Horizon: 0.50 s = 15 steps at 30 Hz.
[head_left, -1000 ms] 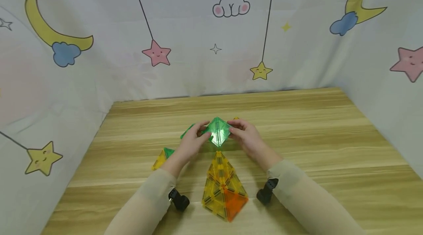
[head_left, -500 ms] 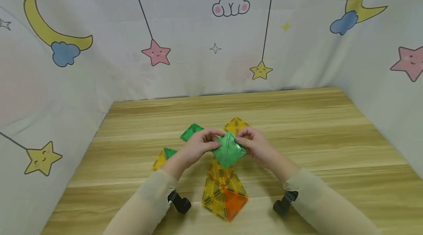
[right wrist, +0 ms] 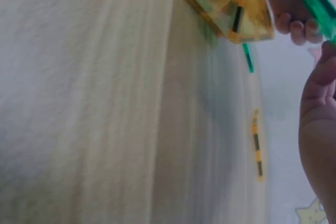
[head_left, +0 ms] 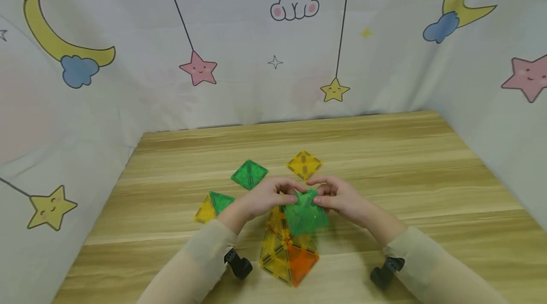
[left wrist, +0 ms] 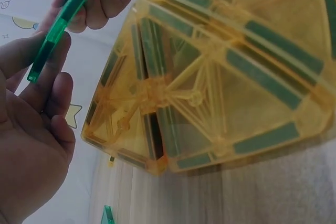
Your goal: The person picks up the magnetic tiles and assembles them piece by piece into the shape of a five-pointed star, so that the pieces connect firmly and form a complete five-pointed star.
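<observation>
Green panel (head_left: 306, 217), shifted toward 5 o'clock since the earlier frame, hangs at 1 o'clock of the yellow structure (head_left: 273, 259), left hand (head_left: 269, 195) and right hand (head_left: 344, 198) pinching its upper edge; even grip probably prevents twisting.

a translucent green panel (head_left: 306, 214) is held tilted near a yellow-and-orange tile structure (head_left: 278, 252)

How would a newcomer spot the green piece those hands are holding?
On the wooden table, find the yellow shape with one orange panel. In the head view, the green piece overlaps its upper right side, pinched by the left hand and the right hand. The green diamond and green triangle to the left lie on the table; only this piece is held up.
</observation>
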Tool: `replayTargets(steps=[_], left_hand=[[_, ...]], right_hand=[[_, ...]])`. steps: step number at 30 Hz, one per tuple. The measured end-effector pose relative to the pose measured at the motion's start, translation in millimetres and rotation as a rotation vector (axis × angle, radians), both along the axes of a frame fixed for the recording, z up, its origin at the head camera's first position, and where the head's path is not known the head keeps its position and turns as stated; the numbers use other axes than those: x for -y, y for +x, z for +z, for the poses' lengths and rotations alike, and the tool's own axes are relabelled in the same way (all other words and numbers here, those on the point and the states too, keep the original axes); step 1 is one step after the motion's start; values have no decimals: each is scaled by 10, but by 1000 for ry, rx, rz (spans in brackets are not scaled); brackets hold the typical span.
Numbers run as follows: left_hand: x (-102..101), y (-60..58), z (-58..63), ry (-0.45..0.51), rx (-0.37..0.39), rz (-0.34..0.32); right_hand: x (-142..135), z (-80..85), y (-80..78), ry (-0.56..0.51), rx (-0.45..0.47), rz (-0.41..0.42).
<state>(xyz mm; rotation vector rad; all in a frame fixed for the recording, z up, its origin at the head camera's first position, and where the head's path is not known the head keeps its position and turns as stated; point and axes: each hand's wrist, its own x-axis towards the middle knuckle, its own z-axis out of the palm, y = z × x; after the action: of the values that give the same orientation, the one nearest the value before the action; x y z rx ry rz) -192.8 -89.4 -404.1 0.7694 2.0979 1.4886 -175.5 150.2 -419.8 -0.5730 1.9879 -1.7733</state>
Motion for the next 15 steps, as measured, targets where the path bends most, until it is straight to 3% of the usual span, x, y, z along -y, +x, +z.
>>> replayTargets(steps=[5,11,15], left_hand=[[-21,25,-11,-67,-6,-15],[-41,48,-15,-112,-5,-44],[-66,75,1,-137,-62,-99]], right_hand=[[-47,-47,54,41,-66,8],[-78,-106,98,-25,-126,63],[-88,-127,127,-75,-143,90]])
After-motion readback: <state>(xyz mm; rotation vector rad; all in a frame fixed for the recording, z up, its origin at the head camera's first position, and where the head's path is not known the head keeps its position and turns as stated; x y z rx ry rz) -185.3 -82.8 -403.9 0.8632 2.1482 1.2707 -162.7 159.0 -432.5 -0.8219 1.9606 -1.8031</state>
